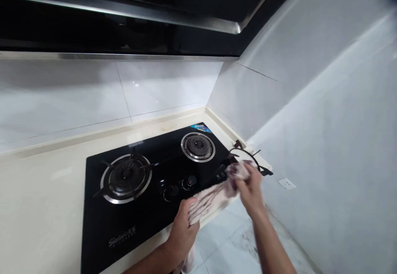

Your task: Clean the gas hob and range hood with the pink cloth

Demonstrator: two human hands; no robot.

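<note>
A pale pink cloth with darker streaks (211, 199) stretches between my two hands over the front right edge of the black gas stove (102, 220). My left hand (182, 228) grips one end near the stove's front edge, and part of the cloth hangs below it. Bunched cloth fills my right hand (251, 189), whose fingers close round it at the stove's right side. Just beyond that hand a black pan support (266, 170) lies on the pale counter, partly covered by the cloth and fingers.
The left burner (126, 176) carries its pan support; the right burner (198, 146) is bare. Two knobs (189, 182) sit between them. A black range hood (124, 30) overhangs the stove. The grey right wall (325, 133) has a socket (287, 183). Tiled floor (223, 236) shows below.
</note>
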